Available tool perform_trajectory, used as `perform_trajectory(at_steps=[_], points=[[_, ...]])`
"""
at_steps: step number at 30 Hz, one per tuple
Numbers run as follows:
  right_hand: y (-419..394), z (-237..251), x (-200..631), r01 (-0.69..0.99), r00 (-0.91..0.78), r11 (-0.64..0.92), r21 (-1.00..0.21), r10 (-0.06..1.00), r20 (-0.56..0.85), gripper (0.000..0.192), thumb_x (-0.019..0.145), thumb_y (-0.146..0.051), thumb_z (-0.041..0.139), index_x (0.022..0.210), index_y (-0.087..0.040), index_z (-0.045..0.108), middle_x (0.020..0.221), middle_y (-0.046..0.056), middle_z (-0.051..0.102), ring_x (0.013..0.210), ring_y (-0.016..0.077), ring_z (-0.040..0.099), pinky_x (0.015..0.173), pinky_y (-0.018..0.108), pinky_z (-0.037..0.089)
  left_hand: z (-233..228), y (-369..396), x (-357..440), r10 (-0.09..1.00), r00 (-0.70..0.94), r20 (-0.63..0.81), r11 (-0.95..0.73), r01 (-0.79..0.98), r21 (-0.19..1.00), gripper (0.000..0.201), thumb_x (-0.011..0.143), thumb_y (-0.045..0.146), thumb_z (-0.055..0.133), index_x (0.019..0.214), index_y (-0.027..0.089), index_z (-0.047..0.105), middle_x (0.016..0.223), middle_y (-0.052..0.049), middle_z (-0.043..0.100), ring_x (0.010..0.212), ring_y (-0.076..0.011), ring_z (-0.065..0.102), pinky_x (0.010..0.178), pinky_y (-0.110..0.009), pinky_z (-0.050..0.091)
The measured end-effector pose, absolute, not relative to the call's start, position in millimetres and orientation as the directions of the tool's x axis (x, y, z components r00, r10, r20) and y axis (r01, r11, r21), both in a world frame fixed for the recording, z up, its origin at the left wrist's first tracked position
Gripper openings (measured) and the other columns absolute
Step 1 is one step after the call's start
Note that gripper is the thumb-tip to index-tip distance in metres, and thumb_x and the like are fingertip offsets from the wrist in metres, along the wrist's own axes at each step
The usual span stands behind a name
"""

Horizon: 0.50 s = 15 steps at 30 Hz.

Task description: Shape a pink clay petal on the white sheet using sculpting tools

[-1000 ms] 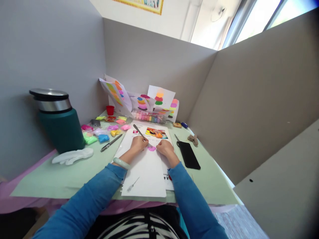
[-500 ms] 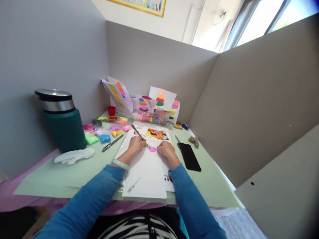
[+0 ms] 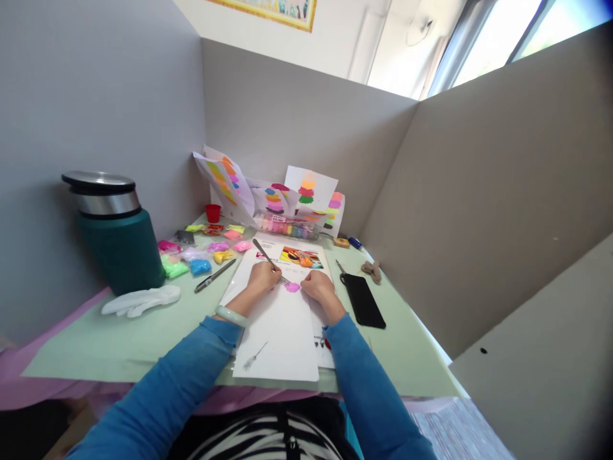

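My left hand (image 3: 265,276) is closed around a metal fork (image 3: 263,250). The fork's handle slants up to the left, and its tines come out by the thumb at a flat pink-purple patch of clay (image 3: 292,288). That patch lies on a white sheet of paper (image 3: 278,335) with a small broom drawing (image 3: 255,357) near its lower edge. At the right side of the clay is my right hand (image 3: 318,285), fingers curled together. Whatever the right fingertips pinch, if anything, is hidden. A printed picture (image 3: 301,257) with orange shapes lies just beyond my hands.
Left stand a green flask (image 3: 119,249), a white glove (image 3: 141,300), a pen (image 3: 215,276) and several bags of coloured clay (image 3: 200,266). On the right lie a black phone (image 3: 364,301) and a brown lump (image 3: 371,271). Colour-painted sheets (image 3: 311,187) lean on the back partition (image 3: 306,115).
The whole view has shifted very slightly. Both hands stay at the pink-purple clay, and the fork's tines still meet its left side.
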State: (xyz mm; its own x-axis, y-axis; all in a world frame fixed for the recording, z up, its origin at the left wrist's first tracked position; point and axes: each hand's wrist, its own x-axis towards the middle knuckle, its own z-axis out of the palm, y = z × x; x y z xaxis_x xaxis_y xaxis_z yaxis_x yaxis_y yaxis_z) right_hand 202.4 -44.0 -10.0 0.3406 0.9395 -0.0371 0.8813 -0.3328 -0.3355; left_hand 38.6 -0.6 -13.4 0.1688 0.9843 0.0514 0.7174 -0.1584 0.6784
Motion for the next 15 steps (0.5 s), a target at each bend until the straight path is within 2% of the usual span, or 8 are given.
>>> perform_trajectory(at_steps=[6,15], points=[[-42.8,-12.4,203.0,0.883,0.342,-0.331,-0.334,0.939,-0.026,0.019,0.072,-0.025,0.057,0.088,-0.022,0.068,0.096,0.004,0.07,0.088,0.02,0.064,0.061,0.024,0.04,-15.3,3.6,37.2,0.986,0.15,0.069,-0.156,0.711,0.685,0.023,0.073,0.026,0.054,0.075,0.015,0.073,0.053,-0.003,0.066,0.056,-0.0156,0.063,0.056,-0.02,0.044],[-43.7,-11.2,201.7,0.881,0.344,-0.335,-0.334,0.938,-0.032,0.022,0.072,-0.025,0.056,0.089,-0.023,0.069,0.096,0.005,0.07,0.088,0.02,0.064,0.064,0.024,0.042,-16.4,-0.8,52.7,0.973,0.222,0.064,-0.203,0.69,0.695,0.025,0.074,0.023,0.053,0.085,0.016,0.074,0.055,-0.003,0.066,0.051,-0.0142,0.061,0.056,-0.021,0.044]])
